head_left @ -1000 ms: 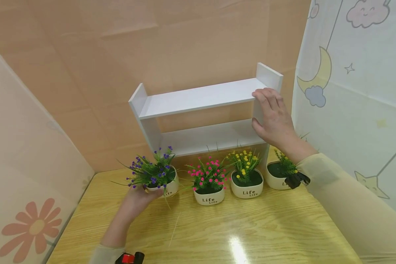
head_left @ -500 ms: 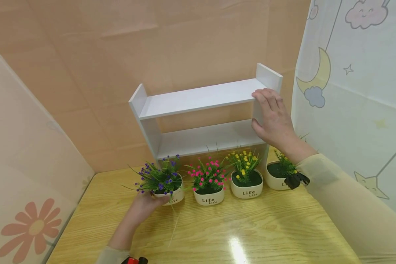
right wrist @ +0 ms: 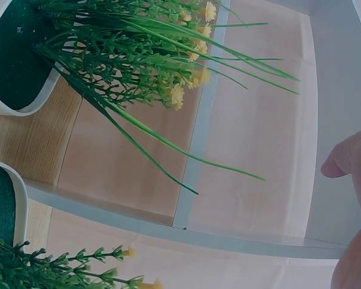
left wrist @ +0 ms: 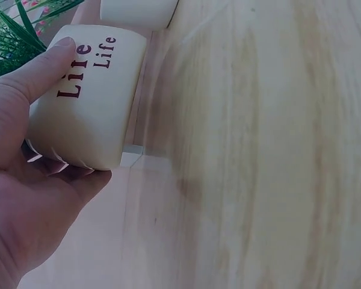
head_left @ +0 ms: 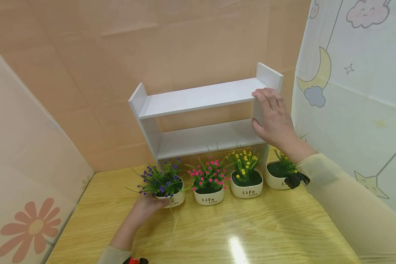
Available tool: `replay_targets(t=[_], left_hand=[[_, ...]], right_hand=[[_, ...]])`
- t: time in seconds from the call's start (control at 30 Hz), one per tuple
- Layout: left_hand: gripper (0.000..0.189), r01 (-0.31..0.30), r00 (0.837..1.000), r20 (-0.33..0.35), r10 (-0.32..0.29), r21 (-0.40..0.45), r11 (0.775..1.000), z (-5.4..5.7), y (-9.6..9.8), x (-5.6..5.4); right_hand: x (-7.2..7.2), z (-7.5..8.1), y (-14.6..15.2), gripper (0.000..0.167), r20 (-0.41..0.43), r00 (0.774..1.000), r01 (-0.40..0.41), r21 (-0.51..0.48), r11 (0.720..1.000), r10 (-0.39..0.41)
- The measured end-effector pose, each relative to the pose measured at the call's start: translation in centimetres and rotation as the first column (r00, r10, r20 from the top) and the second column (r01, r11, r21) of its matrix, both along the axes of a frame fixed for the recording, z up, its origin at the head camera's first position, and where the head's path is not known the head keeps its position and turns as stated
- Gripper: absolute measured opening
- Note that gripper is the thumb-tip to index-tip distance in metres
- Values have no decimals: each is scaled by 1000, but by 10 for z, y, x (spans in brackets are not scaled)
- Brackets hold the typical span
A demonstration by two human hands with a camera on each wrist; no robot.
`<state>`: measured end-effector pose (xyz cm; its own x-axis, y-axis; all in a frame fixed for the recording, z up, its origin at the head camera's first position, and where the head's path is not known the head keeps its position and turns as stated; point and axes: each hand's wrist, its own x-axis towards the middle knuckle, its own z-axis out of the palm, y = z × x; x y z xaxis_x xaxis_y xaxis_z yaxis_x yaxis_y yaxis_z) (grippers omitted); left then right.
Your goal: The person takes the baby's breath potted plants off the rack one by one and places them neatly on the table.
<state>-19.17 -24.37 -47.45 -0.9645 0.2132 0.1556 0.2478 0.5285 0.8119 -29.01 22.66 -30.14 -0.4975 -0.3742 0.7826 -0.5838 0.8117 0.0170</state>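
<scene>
My left hand (head_left: pixel 147 207) holds a cream pot of purple artificial flowers (head_left: pixel 174 199) at the left end of a row of pots. In the left wrist view the thumb lies on the pot's (left wrist: pixel 96 114) lettered front, with fingers round its side. My right hand (head_left: pixel 273 119) grips the right end of a white two-tier shelf (head_left: pixel 201 98). Its fingers bend over the upper board's front edge, and the thumb sits lower, by the side panel. Only part of that hand (right wrist: pixel 355 174) shows in the right wrist view.
Beside the purple one stand a pink-flowered pot (head_left: pixel 208 198), a yellow-flowered pot (head_left: pixel 247 190) and, partly behind my right arm, another yellow-flowered pot (head_left: pixel 274 181). All rest on a wood-grain table (head_left: pixel 201 234) before the shelf. Printed cloth walls (head_left: pixel 353 110) enclose the sides.
My left hand has brought the purple-flowered pot right and toward me, lining it up beside the pink one. Most of that shift came in the first half second. The right hand stays put.
</scene>
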Motion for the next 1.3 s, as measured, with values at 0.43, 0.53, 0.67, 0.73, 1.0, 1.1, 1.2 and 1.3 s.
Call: replay_targets(t=[0.43,0.53,0.67,0.73,1.0,1.1,1.2,1.3], left_hand=[[73,90,994,-55,-89,11,996,-12,0,-4],[68,103,991,-79,-104,-15,995,-15,1,-5],[60,111,987,-109,-120,-90,990,-18,1,-6],[59,101,989,-97,-111,-100,990,-19,1,-6],[68,66,997,-25,-67,-32,997,-17,3,1],[76,64,998,-12,-64,-25,998,-15,1,4],[82,34,999,31,-34,-14,999,-12,-3,9],[96,-5,999,54,5,-7,1000,-8,-7,14]], right_hand=[[2,1,0,78,16,1000,5,-7,1000,-5],[2,0,0,77,11,1000,3,-4,1000,-3],[2,0,0,77,8,1000,2,-4,1000,-2],[2,1,0,77,6,1000,2,-3,1000,-2],[2,2,1,78,18,1000,3,-4,1000,-3],[3,3,2,79,22,1000,6,-8,1000,-6],[4,3,4,79,22,1000,11,-12,1000,-10],[6,1,6,79,20,1000,11,-11,1000,-10]])
